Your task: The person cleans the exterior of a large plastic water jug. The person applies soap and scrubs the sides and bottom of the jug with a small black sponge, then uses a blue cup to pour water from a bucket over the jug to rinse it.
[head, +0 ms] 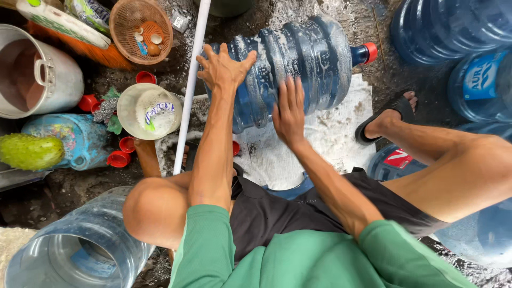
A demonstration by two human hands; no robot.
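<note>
Both hands rest flat, fingers spread, on the soapy blue water jug [298, 64] — left hand [224, 66] at its base, right hand [290, 112] mid-body — its long axis lying left-right, red cap [370, 52] right.

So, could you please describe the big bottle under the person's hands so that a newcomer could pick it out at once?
Start at the white cloth spread on the wet ground ahead of the knees. On it the blue water jug lies on its side, soapy, with the left hand and right hand flat on it. Unlike the neighbouring jugs, it has a red cap.
</note>
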